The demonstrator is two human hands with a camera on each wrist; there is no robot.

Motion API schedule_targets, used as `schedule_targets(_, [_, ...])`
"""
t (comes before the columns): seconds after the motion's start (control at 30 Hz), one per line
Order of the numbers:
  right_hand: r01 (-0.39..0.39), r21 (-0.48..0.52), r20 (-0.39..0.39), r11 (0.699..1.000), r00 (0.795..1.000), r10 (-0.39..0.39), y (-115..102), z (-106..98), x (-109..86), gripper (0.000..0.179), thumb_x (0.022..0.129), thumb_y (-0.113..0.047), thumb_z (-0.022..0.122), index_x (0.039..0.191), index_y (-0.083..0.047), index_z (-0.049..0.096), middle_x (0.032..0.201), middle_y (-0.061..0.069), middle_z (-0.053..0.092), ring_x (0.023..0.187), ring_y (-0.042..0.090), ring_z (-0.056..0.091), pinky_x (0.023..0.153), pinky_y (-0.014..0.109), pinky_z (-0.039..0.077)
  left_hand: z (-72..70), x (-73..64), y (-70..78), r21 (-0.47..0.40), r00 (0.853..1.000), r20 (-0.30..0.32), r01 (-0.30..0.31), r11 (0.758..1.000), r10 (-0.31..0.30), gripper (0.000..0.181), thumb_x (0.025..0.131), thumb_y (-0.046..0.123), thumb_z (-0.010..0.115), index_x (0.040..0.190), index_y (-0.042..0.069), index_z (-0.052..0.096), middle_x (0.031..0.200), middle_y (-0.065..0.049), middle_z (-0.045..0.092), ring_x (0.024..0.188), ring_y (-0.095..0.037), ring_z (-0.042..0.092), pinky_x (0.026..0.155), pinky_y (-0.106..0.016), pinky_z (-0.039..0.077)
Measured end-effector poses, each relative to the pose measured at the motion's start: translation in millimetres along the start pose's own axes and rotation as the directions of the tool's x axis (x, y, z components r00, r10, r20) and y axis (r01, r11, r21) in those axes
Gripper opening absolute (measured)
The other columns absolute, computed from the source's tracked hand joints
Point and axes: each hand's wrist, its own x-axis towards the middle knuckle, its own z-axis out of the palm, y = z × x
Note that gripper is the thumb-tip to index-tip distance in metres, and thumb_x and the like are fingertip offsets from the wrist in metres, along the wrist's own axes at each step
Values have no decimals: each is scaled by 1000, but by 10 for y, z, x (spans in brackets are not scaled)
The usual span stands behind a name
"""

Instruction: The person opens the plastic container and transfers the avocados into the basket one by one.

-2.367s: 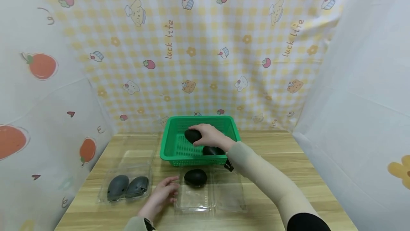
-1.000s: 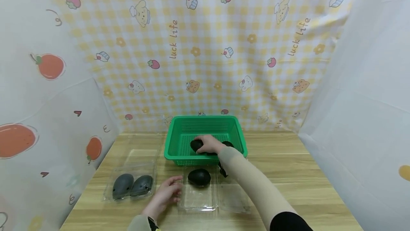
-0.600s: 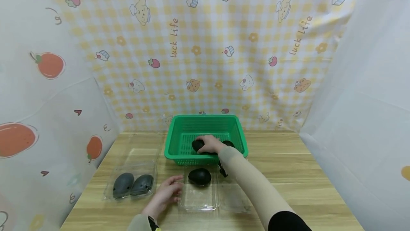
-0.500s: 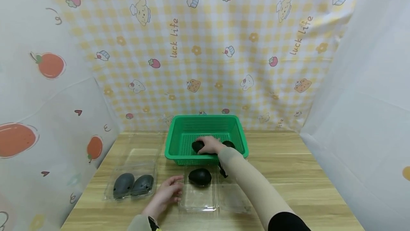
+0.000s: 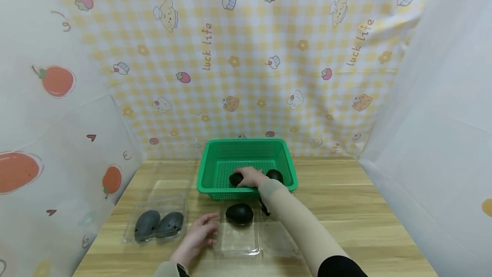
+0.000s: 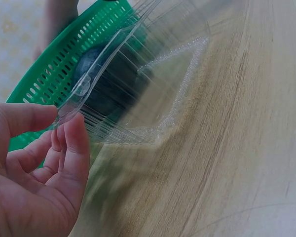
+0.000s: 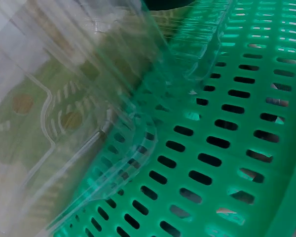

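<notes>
In the head view my right hand (image 5: 250, 177) reaches into the green basket (image 5: 246, 144) and grips a dark avocado (image 5: 235, 179) low inside it. Another avocado (image 5: 274, 176) lies right of that hand. My left hand (image 5: 199, 233) is at the left side of an opened clear plastic clamshell box (image 5: 240, 246) in front of the basket. Its thumb and finger pinch the box's rim (image 6: 71, 111) in the left wrist view. One avocado (image 5: 239, 213) sits in the far half of that box. The right wrist view shows basket wall and clear plastic, with the right hand hidden.
A second clear plastic box (image 5: 128, 234) with two avocados (image 5: 158, 225) stands on the left of the wooden table (image 5: 357, 221). The first box's clear lid (image 5: 278, 238) lies to its right, partly under the right forearm. A patterned curtain (image 5: 246, 76) hangs behind.
My right hand has lowered an avocado from above the basket's middle down into it, then shifted slightly toward the front. The left hand keeps its place at the box.
</notes>
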Motion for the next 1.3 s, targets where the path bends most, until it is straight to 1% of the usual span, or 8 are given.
schedule_targets(0.13, [3,0,8,1000,1000,-3,1,18,3,53,89,-23,72,139,-19,53,141,7,50,132,37,40,101,77,13,4,-4,-9,-1,1000,-6,0,1000,0,52,91,5,59,137,-11,41,97,-9,55,75,-15,55,59,-27,53])
schedule_targets(0.3, [-1,-14,18,1000,1000,1,21,43,41,53,90,-24,71,139,-21,53,141,7,50,132,36,40,101,76,14,-7,-4,-15,8,1000,-17,0,1000,0,51,91,6,60,137,-10,42,99,-10,57,74,-15,56,58,-27,53])
schedule_targets(0.5, [-7,-20,24,1000,1000,7,28,42,62,52,89,-25,71,138,-22,54,140,7,50,132,35,40,100,77,14,-5,-3,-11,12,999,-28,-18,1000,18,51,91,5,60,136,-11,42,98,-9,57,72,-14,56,58,-28,52])
schedule_targets(0.77, [-15,-34,32,999,999,16,22,55,67,52,90,-24,71,139,-22,53,142,6,49,133,35,39,101,76,14,20,-5,-11,4,1000,-11,-17,1000,17,52,92,5,59,137,-10,41,99,-8,54,72,-14,55,58,-27,53])
schedule_targets(1.0, [-28,-34,33,999,999,29,1,51,65,52,89,-25,71,138,-22,54,141,6,49,134,35,38,101,76,13,33,3,-13,-1,1000,-14,-24,1000,24,52,91,5,60,137,-11,41,97,-7,54,72,-14,55,58,-27,53])
schedule_targets(1.3, [-29,-38,46,999,998,30,33,76,108,56,90,-27,71,141,-18,51,143,5,49,135,33,38,103,75,11,31,37,-32,8,1000,-15,-16,1000,16,52,90,5,61,137,-10,42,99,-10,56,73,-15,55,58,-28,53])
